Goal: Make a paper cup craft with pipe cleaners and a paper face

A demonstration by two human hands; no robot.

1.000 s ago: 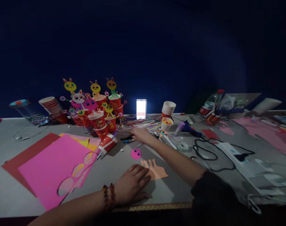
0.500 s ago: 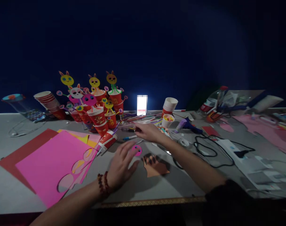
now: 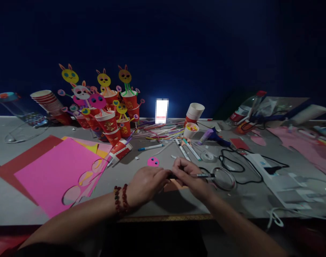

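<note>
A dark marker pen (image 3: 204, 175) lies sideways between my hands, its rear end sticking out to the right. My right hand (image 3: 188, 176) is closed round its barrel. Closed fingers of my left hand (image 3: 149, 182) grip the other end, which they mostly hide. Below my fingers an orange piece of paper (image 3: 175, 185) rests on the table, partly covered by my hands. Just beyond my left hand lies a round pink paper face (image 3: 153, 161) with blue-and-black eyes.
Red paper cups with paper animal figures (image 3: 105, 117) stand at the back left. Pink paper sheets (image 3: 58, 175) lie left. Markers (image 3: 151, 147), clear tape (image 3: 206, 156), a cup of paper bits (image 3: 191, 130), black cable (image 3: 232, 162) and a power strip (image 3: 267, 178) lie beyond and right.
My right hand has come back from the pile of supplies with a dark marker pen. My left hand has moved right and now grips the pen's other end.
</note>
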